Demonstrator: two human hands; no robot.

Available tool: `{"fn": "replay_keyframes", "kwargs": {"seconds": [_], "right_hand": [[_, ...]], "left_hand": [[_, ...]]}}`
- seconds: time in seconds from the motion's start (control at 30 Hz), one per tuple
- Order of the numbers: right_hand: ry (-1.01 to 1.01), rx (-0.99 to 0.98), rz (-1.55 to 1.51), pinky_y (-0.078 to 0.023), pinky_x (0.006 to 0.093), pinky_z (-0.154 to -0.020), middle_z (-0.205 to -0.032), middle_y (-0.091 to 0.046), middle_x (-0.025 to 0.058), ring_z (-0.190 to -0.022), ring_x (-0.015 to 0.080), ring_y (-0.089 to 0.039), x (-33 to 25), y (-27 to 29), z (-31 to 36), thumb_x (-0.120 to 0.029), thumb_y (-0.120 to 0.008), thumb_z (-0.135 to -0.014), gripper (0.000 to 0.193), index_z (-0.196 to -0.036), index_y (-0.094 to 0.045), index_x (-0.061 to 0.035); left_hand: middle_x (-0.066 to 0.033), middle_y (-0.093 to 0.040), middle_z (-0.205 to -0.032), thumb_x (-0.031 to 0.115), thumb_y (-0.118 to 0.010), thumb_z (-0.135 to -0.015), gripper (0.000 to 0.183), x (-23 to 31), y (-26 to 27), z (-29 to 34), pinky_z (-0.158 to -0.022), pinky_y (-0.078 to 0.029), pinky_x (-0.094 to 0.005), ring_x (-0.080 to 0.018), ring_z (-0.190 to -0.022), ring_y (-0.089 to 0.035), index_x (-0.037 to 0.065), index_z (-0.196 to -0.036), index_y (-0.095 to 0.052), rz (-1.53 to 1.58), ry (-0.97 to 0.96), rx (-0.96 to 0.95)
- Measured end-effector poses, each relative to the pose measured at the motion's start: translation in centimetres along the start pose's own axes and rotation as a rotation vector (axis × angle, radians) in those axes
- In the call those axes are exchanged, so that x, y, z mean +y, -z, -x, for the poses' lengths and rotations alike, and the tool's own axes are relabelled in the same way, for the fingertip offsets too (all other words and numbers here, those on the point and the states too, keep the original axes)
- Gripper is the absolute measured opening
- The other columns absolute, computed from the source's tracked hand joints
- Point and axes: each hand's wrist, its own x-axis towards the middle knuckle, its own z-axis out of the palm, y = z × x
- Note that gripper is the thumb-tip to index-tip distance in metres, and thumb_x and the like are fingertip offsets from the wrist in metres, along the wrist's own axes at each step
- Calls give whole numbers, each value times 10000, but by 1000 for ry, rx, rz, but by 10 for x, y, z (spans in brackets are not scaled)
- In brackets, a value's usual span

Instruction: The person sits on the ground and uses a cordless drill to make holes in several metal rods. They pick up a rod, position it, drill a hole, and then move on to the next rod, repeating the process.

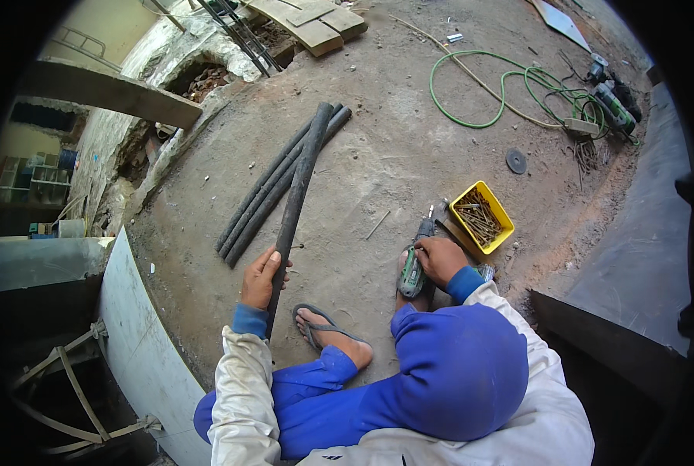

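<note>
**Bar in One Hand, Drill Beneath the Other**

From the head view, you work low over a dusty floor (378, 163), your left hand (263, 278) clamped around a long dark bar (302, 190). It slants up and away from you, its far part crossing above two similar bars (271, 208); whether it touches them, you cannot tell. Your right hand (441, 262) rests against a green drill (412, 273) beside your right foot (402, 262); its fingers are partly hidden, so how firmly they close cannot be told. Just beyond, a yellow box (500, 239) holds screws (479, 216).

The step in hand looks like steadying the bar while handling the drill. The next move seems to call for a sure grip on both, with the drill's tip kept clear of your feet.
</note>
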Motion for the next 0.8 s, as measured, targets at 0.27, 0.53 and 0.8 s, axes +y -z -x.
{"fn": "replay_keyframes", "kwargs": {"seconds": [0.27,0.53,0.8], "right_hand": [[205,-137,-539,-568,495,-916,-1114,-775,197,-1066,418,-725,-49,-20,-93,-298,-604,-1048,319,-1226,-734,-68],[-198,361,-61,-573,498,-913,-1153,-720,178,-1053,391,-703,18,-1,-38,-201,-625,-1008,238,-1202,-704,-89],[-129,-68,-106,-546,511,-994,-1223,-652,275,-1204,447,-633,42,-17,53,-229,-761,-837,696,-1447,-529,13]], "left_hand": [[-11,-630,-825,389,-671,-1069,387,-5,-49,-29,-518,-471,-246,-76,-609,-581,34,-1220,-638,73,48,-83],[-11,-572,-788,396,-695,-1056,439,-9,-71,-36,-509,-452,-241,-77,-587,-548,29,-1278,-604,172,70,-71],[-7,-595,-788,362,-725,-1036,414,-18,-82,-38,-496,-453,-236,-75,-579,-559,39,-1261,-599,173,92,-55]]}}
